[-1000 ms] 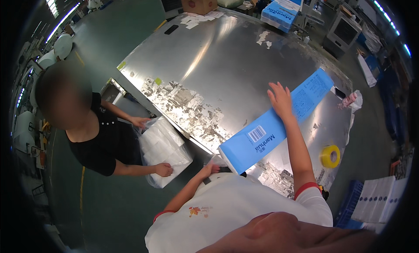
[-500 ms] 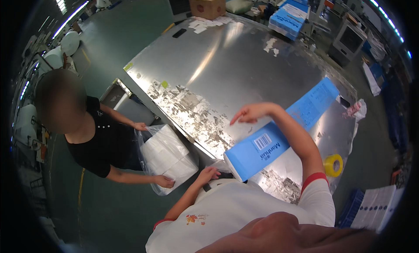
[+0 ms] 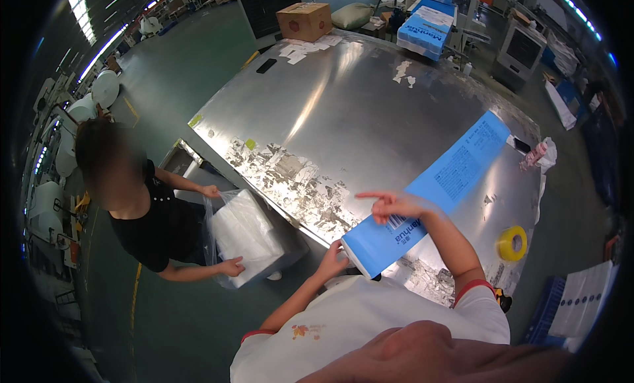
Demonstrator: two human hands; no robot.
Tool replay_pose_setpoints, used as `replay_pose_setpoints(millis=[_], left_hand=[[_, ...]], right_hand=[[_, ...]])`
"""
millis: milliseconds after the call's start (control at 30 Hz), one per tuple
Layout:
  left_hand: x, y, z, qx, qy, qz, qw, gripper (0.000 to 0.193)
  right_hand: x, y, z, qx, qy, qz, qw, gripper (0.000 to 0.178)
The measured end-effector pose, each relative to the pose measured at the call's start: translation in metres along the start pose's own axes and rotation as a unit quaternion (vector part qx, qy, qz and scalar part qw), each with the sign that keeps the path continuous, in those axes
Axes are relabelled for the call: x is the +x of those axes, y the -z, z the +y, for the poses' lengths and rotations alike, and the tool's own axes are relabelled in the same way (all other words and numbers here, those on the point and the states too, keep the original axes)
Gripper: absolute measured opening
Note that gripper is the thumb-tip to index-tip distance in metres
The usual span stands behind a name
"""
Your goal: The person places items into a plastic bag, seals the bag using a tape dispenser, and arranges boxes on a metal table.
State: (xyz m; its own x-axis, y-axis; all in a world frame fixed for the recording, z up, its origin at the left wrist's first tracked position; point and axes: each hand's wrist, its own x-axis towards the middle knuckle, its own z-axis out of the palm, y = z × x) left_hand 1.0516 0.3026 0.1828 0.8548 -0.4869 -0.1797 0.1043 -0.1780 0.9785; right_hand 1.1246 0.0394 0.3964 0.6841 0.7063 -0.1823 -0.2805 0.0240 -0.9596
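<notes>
A long blue package (image 3: 456, 165) with printing lies slantwise across the metal table (image 3: 277, 112), its near end at the table's front edge. My left hand (image 3: 332, 263) is closed at that near end, fingers against the package's end face; what they pinch there is partly hidden. Over the package hovers my right hand (image 3: 396, 206), index finger stretched out to the left and the others loosely bent, with nothing in it. It covers part of the white label on the package.
At left a co-worker (image 3: 158, 204) holds a clear plastic bag (image 3: 241, 228) around white packs. Yellow tape roll (image 3: 512, 243) and a dark phone (image 3: 522, 146) lie on the table's right side. Another phone (image 3: 267, 66) and a cardboard box (image 3: 304, 21) are at the far left.
My left hand has moved right, from the clear film beside the package onto its end. My right hand has shifted down and right, over the label. The co-worker's bag has tilted slightly.
</notes>
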Motion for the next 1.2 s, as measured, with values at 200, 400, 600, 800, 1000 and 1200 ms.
replay_pose_setpoints(millis=[200, 400, 600, 800, 1000, 1200], left_hand=[[0.002, -0.010, -0.042, -0.023, 0.026, -0.054, 0.998, 0.079], [-0.006, -0.008, -0.054, -0.030, 0.147, -0.137, 0.979, 0.065], [-0.015, -0.016, -0.049, 0.148, 0.099, -0.129, 0.975, 0.064], [-0.005, -0.026, -0.020, 0.316, 0.123, -0.131, 0.932, 0.040], [-0.001, -0.027, -0.022, 0.369, 0.083, -0.095, 0.921, 0.022], [-0.001, -0.023, 0.002, 0.400, 0.094, -0.111, 0.905, 0.028]], right_hand=[[-0.025, 0.141, -0.028, 0.524, 0.276, 0.206, 0.779, 0.028], [-0.014, 0.194, 0.000, 0.457, 0.111, 0.312, 0.826, 0.018], [-0.068, 0.329, -0.003, 0.264, 0.085, 0.461, 0.843, 0.019], [-0.066, 0.334, -0.019, 0.278, 0.242, 0.524, 0.768, 0.019], [-0.024, 0.126, 0.023, -0.240, 0.117, 0.402, 0.876, 0.035], [-0.079, 0.060, 0.071, -0.580, 0.098, 0.603, 0.539, 0.042]])
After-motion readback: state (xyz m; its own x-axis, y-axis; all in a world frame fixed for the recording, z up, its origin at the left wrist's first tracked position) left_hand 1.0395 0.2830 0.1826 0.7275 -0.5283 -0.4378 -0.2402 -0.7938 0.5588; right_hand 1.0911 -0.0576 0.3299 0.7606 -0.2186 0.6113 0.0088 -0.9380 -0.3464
